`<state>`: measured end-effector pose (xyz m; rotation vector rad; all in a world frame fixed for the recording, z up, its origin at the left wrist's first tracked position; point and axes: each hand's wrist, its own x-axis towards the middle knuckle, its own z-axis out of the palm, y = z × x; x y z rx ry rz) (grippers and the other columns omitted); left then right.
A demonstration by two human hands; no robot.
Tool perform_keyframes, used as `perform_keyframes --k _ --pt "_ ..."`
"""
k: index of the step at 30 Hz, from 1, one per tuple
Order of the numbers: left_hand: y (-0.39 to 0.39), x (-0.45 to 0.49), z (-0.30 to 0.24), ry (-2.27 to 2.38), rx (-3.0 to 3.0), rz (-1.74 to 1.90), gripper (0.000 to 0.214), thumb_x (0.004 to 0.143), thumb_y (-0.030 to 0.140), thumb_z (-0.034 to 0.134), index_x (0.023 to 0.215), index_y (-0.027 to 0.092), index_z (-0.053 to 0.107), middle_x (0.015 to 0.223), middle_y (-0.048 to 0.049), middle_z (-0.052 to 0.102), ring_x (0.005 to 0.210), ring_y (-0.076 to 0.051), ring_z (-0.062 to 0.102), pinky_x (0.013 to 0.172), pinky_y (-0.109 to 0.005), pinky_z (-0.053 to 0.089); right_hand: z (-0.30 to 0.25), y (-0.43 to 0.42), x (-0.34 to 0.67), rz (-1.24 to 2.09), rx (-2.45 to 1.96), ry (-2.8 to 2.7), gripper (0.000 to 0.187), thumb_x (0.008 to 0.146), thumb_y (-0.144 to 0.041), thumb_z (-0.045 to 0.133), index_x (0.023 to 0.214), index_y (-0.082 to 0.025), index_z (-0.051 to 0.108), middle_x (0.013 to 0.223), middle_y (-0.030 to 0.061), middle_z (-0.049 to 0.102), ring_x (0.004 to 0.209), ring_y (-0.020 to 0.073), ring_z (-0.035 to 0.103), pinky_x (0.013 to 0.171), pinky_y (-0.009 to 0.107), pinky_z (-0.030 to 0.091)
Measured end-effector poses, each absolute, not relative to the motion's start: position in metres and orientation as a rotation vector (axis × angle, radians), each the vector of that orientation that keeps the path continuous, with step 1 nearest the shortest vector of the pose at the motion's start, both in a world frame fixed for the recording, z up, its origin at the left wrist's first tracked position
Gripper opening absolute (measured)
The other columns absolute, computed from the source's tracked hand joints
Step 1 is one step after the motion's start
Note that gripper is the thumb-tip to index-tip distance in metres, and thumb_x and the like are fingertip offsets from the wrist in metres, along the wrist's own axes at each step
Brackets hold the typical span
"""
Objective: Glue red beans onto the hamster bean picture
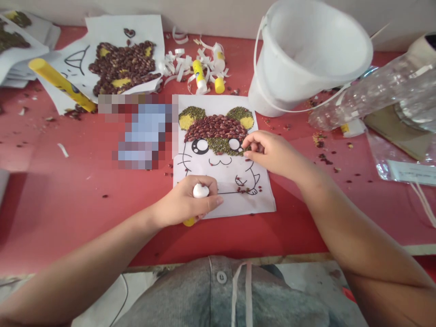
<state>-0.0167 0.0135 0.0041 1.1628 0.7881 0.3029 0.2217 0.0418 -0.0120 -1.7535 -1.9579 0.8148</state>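
Observation:
My left hand (185,204) grips a white-capped glue stick (200,191) upright, its yellow base (189,221) showing below my fingers, over the lower part of a white paper sheet (262,200) printed with a cartoon hamster. My right hand (264,152) rests at the hamster's face, its bunched fingertips touching the edge of a patch of green mung beans (226,145). Whatever lies between those fingertips is hidden. Above the green patch, glued red beans (216,127) cover the hamster's head. A few loose beans lie near the hamster's feet.
The red table (68,204) holds a white bucket (306,54), a clear plastic bottle (374,95), a finished bean picture (122,68), a yellow tube (61,84), glue sticks (199,77), paper shreds (179,68) and scattered beans. A pixelated patch (143,131) hides part of the table.

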Motion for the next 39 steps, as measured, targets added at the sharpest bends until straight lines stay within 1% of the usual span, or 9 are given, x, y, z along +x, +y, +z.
perform_keyframes --k 7,11,13,15,18,20,25,33,39 --pt "0.014 -0.012 0.002 0.85 0.745 0.458 0.026 0.073 0.022 0.064 0.054 0.017 0.046 0.043 0.0063 0.045 0.033 -0.004 0.037 0.032 -0.015 0.028 -0.001 0.034 0.224 0.774 -1.671 -1.794 0.016 0.086 -0.021 0.045 0.087 -0.019 0.061 0.075 0.0007 0.056 0.065 0.0119 0.048 0.061 0.025 0.036" --pt "0.017 -0.011 0.003 0.761 0.533 0.543 0.013 0.067 0.021 0.066 0.059 0.014 0.058 0.048 0.0032 0.05 0.04 -0.006 0.046 0.036 -0.016 0.037 0.004 0.026 0.223 0.78 -1.626 -1.746 0.021 0.089 -0.026 0.042 0.077 -0.02 0.058 0.066 -0.0006 0.051 0.061 0.0113 0.046 0.058 0.025 0.036" --pt "0.018 -0.011 0.002 0.718 0.45 0.561 0.013 0.065 0.023 0.066 0.07 0.011 0.065 0.057 -0.0007 0.059 0.051 -0.01 0.056 0.046 -0.02 0.047 0.005 0.021 0.22 0.809 -1.61 -1.715 0.032 0.091 -0.033 0.041 0.067 -0.019 0.055 0.062 -0.0004 0.05 0.06 0.0116 0.047 0.059 0.025 0.037" --pt "0.019 -0.011 -0.001 0.669 0.369 0.582 0.025 0.065 0.024 0.063 0.084 0.009 0.069 0.071 -0.0067 0.068 0.068 -0.016 0.064 0.065 -0.025 0.054 0.006 0.014 0.214 0.843 -1.59 -1.699 0.038 0.092 -0.039 0.041 0.062 -0.019 0.053 0.061 0.0001 0.052 0.06 0.0118 0.048 0.059 0.026 0.038" --pt "0.018 -0.01 -0.004 0.584 0.286 0.616 0.044 0.065 0.024 0.055 0.103 0.005 0.066 0.1 -0.0148 0.071 0.101 -0.024 0.063 0.095 -0.034 0.045 0.005 0.005 0.202 0.841 -1.473 -1.767 0.026 0.091 -0.035 0.046 0.073 -0.02 0.058 0.07 0.0008 0.058 0.066 0.0127 0.053 0.06 0.026 0.04" --pt "0.018 -0.009 -0.005 0.547 0.271 0.621 0.051 0.064 0.026 0.051 0.109 0.004 0.063 0.108 -0.0164 0.069 0.112 -0.027 0.058 0.104 -0.038 0.037 0.004 0.0 0.193 0.795 -1.314 -1.867 0.015 0.089 -0.027 0.05 0.079 -0.02 0.059 0.076 0.001 0.06 0.071 0.0127 0.055 0.064 0.026 0.042" --pt "0.018 -0.007 -0.002 0.569 0.236 0.617 0.057 0.059 0.029 0.051 0.109 0.004 0.062 0.102 -0.015 0.069 0.101 -0.023 0.06 0.101 -0.035 0.038 -0.001 -0.004 0.178 0.632 -1.088 -2.043 0.01 0.087 -0.015 0.052 0.084 -0.018 0.061 0.081 0.0033 0.058 0.075 0.0131 0.056 0.067 0.027 0.047" --pt "0.017 -0.007 -0.004 0.601 0.235 0.595 0.055 0.054 0.031 0.051 0.101 0.006 0.064 0.088 -0.0111 0.067 0.089 -0.019 0.057 0.085 -0.027 0.044 -0.006 -0.005 0.161 0.445 -1.008 -2.204 0.012 0.086 -0.014 0.052 0.081 -0.017 0.063 0.077 0.0051 0.06 0.075 0.0167 0.056 0.07 0.032 0.049" --pt "0.016 -0.006 -0.004 0.545 0.303 0.569 0.058 0.055 0.031 0.049 0.108 0.008 0.061 0.081 -0.008 0.065 0.084 -0.021 0.058 0.087 -0.032 0.043 -0.002 -0.003 0.158 0.365 -1.086 -2.313 0.014 0.085 -0.014 0.052 0.079 -0.014 0.064 0.076 0.007 0.061 0.074 0.0187 0.056 0.069 0.032 0.048"
